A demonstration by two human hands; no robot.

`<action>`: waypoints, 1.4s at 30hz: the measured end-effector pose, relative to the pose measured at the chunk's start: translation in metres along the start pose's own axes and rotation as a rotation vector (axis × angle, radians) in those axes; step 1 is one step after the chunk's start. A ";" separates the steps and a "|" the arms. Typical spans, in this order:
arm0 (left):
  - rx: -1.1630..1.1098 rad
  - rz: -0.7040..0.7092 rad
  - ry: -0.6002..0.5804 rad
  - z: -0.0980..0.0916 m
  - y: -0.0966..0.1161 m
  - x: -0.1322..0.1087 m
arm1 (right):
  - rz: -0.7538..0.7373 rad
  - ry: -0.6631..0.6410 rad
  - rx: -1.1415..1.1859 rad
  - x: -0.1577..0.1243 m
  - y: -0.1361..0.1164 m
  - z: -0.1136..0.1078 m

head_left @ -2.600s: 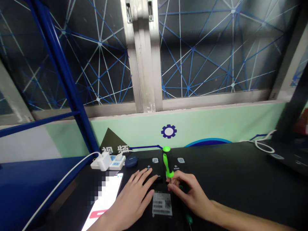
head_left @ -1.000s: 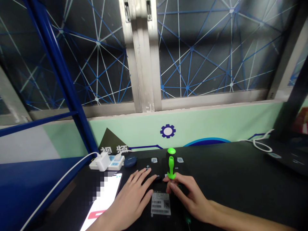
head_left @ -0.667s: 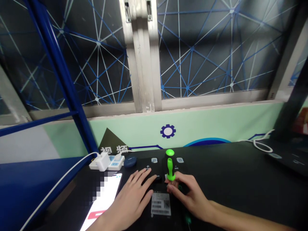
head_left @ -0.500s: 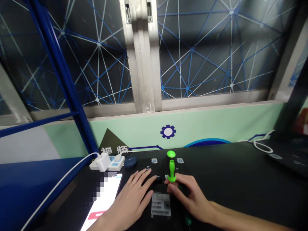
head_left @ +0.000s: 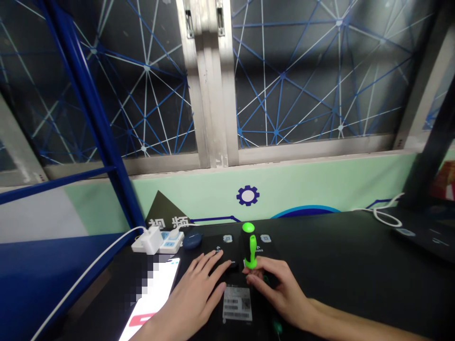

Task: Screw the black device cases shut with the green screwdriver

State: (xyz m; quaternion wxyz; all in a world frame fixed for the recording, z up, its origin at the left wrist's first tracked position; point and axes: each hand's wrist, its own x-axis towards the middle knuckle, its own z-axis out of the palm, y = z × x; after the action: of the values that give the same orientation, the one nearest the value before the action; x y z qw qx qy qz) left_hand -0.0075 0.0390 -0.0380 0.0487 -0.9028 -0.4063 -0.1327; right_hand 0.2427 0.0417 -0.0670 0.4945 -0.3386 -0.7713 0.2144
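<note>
My right hand (head_left: 279, 289) pinches the lower end of a green-and-black screwdriver (head_left: 252, 248), which stands nearly upright with its rounded green cap at the top. My fingers hide its shaft and tip. Below it lies a flat black device, or a pair of them, with a printed label (head_left: 237, 304) on the near part. My left hand (head_left: 199, 289) rests palm down with fingers spread on the black surface to the left of the label. A dark green object (head_left: 277, 327), too dim to name, shows below my right wrist.
A lit phone (head_left: 156, 293) lies left of my left hand. Behind it are a white power strip (head_left: 172, 242) with a charger (head_left: 152, 240) and cable, and a dark blue oval case (head_left: 192, 240). A white cable (head_left: 389, 219) and black device (head_left: 423, 241) sit at the right.
The top of the screwdriver has shifted a little to the left in my right hand, its handle slightly turned. My left hand has stayed in place.
</note>
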 end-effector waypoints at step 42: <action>0.017 0.019 0.021 -0.001 0.000 0.000 | 0.028 -0.088 0.086 0.004 -0.012 -0.004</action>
State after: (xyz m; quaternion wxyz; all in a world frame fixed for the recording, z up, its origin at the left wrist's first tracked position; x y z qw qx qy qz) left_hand -0.0078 0.0385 -0.0377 0.0618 -0.9047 -0.3983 -0.1383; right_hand 0.2419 0.0368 -0.0548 0.4711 -0.3181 -0.7775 0.2690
